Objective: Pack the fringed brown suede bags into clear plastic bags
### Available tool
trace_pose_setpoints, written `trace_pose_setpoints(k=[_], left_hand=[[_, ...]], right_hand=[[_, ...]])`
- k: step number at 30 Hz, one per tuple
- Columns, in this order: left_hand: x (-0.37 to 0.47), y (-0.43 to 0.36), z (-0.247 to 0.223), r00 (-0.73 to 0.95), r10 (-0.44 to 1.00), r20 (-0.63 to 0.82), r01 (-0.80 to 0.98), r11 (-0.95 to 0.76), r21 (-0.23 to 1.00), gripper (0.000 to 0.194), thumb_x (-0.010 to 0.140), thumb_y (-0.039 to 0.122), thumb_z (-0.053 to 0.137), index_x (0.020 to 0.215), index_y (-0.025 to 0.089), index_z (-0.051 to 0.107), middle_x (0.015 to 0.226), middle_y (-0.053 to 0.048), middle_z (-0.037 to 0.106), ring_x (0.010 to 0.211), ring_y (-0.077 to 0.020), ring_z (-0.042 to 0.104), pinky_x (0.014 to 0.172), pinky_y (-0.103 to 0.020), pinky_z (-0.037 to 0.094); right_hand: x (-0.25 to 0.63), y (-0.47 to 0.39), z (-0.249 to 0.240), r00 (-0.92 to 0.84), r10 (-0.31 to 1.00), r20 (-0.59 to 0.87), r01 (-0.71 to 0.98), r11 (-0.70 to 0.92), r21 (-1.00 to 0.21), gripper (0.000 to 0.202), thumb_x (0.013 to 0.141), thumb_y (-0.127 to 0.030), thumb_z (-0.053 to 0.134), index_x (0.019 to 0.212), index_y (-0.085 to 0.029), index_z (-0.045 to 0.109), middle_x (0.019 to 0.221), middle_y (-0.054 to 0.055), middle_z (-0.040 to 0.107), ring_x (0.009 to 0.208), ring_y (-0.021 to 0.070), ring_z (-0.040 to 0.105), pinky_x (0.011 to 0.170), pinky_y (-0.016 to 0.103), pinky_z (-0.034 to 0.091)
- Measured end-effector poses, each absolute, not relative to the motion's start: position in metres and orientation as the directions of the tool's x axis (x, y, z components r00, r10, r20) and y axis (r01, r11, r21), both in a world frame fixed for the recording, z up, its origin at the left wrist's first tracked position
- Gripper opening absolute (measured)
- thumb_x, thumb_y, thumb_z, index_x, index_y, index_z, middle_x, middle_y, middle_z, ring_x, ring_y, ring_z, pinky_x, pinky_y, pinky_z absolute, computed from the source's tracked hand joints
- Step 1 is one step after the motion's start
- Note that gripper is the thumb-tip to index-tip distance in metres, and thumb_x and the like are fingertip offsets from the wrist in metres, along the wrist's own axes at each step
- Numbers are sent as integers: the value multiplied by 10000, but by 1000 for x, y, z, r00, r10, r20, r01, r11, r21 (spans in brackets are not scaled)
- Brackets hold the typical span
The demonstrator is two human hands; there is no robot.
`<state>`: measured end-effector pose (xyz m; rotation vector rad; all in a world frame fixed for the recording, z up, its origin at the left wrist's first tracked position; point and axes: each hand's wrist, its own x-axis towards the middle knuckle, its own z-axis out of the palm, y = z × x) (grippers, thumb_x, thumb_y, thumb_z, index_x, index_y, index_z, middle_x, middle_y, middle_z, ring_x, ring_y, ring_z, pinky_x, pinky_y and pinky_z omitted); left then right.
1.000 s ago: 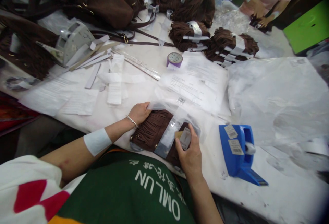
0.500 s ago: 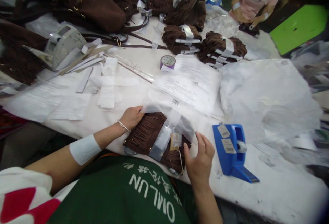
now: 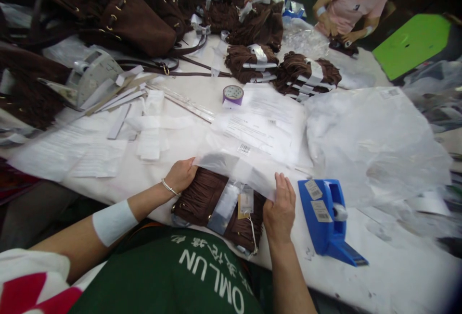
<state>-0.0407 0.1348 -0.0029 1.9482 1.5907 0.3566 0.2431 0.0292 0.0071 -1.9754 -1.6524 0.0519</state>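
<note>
Clamping fingers on clear plastic (image 3: pixel 234 164), left hand (image 3: pixel 181 175) flanks brown bundle (image 3: pixel 205 191) by near edge of bench (image 3: pixel 390 268); grip of right hand (image 3: pixel 280 214) unclear.

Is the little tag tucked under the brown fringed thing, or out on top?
Out on top: the tag lies over the brown fringed bundle, and its white string shows too.

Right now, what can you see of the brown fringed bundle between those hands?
The brown fringed bundle lies flat on the white table, its strands suede-like. A shiny band crosses its middle; gold-coloured fittings show. A tag on pale string rests right of the band. Translucent film overlaps its far edge, gripped by the left hand, with the right hand beside it.
</note>
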Motion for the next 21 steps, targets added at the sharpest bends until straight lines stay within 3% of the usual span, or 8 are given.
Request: trace_pose_setpoints(k=[3,6,9,11,15,21], left_hand=[[-48,125,-8,214,961,-175,653,-7,758,475,915,444,279,977,143,642,867,-75,694,840,-226,626,753,-285,461],[-47,113,-10,173,936,-306,429,208,879,475,872,495,382,1038,136,643,861,-55,702,837,-227,626,739,-282,478],[-44,100,-6,191,863,-467,160,442,882,490,800,495,491,1073,112,629,839,-49,709,809,-229,636,706,-279,494],[-47,90,0,213,827,-520,106,509,854,474,766,459,532,1082,118,625,880,-46,710,826,-230,638,716,-276,498],[-68,67,8,239,802,-548,253,493,832,394,762,410,541,1049,160,642,958,-29,694,877,-224,621,730,-252,491],[-82,36,10,248,611,-752,224,719,658,489,780,523,483,1065,149,616,699,-14,664,666,-205,614,586,-257,481]], right_hand=[[254,17,0,465,871,156,743,-289,-604,514,855,-247,377,1364,-177,406,1351,95,483,1241,235,430,1046,437,332],[248,6,-2,664,734,-145,392,-506,-768,525,858,-412,426,1332,-189,454,1295,89,542,1168,239,506,986,385,390],[234,-2,3,647,645,-407,14,-545,-839,574,838,-487,427,1283,-132,505,1128,95,649,1020,231,597,865,328,471],[226,-9,9,590,629,-507,-135,-542,-829,616,802,-501,473,1281,-115,504,1041,86,685,932,227,632,788,300,500],[217,-36,21,549,573,-609,-113,-671,-733,682,751,-554,544,1298,-148,497,971,63,709,838,241,657,650,285,513],[208,-88,11,476,567,-672,26,-773,-634,697,861,-609,324,1399,-168,367,936,51,718,838,252,680,679,324,534]])
